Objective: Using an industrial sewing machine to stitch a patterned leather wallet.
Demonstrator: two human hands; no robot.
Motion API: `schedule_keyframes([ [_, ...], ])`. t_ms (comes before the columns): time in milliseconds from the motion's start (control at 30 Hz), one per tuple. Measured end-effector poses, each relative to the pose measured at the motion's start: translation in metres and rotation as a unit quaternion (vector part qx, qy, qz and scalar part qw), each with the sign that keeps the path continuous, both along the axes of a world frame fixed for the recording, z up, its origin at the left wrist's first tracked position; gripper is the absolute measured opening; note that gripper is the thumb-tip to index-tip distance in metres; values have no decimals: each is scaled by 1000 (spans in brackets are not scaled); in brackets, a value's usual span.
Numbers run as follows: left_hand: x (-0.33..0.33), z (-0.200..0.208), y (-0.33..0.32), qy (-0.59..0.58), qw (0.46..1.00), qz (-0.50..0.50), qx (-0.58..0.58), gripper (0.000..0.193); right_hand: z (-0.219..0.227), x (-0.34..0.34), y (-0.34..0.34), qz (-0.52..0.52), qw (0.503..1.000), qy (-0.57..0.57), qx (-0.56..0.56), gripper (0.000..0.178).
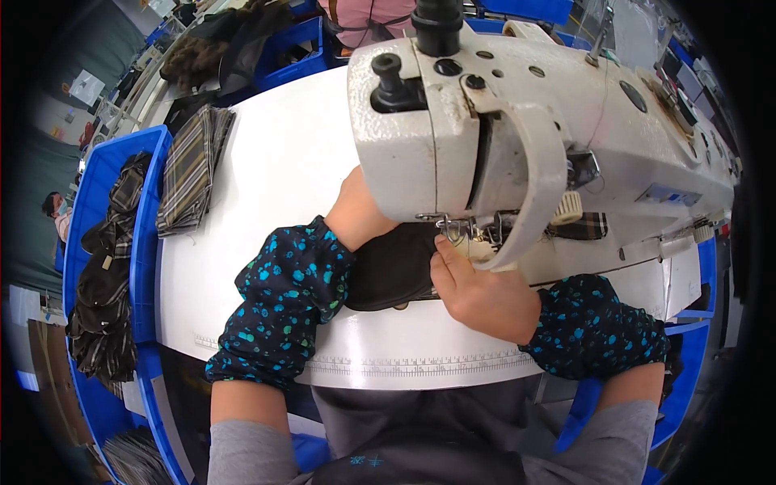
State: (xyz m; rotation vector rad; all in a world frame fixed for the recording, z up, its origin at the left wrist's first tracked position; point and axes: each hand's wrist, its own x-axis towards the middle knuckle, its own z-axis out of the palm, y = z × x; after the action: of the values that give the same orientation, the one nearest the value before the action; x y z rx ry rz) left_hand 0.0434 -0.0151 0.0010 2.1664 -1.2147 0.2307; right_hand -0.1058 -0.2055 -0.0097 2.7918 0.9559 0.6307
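Note:
A dark cloth piece with a rounded edge (391, 271), like part of a cap, lies on the white table under the head of a white sewing machine (396, 153). My left hand (360, 212) reaches over its far left side; the machine head hides the fingers. At the cloth's right edge, my right hand (487, 297) is closed, its fingertips gripping the cloth close beside the metal presser foot (453, 230). Both forearms wear dark sleeve covers with blue and green spots.
Folded plaid cloth (194, 166) lies at the table's left. Beside it, a blue bin (148, 242) holds dark and plaid caps (105, 279). A ruler strip (404, 370) runs along the near table edge. More blue bins stand at the right and far side; a person in pink (368, 20) is beyond.

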Motion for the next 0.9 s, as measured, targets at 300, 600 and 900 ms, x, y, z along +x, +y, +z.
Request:
schedule_keyframes([
  [300,-8,-2,6,-69,983,131,108,22,-21,15,-8,32,993,-99,46,25],
  [600,-90,27,18,-205,959,92,172,38,-35,34,-7,-62,863,80,496,12],
  [900,-78,17,15,-330,937,51,103,26,6,25,-10,14,975,-21,219,19],
])
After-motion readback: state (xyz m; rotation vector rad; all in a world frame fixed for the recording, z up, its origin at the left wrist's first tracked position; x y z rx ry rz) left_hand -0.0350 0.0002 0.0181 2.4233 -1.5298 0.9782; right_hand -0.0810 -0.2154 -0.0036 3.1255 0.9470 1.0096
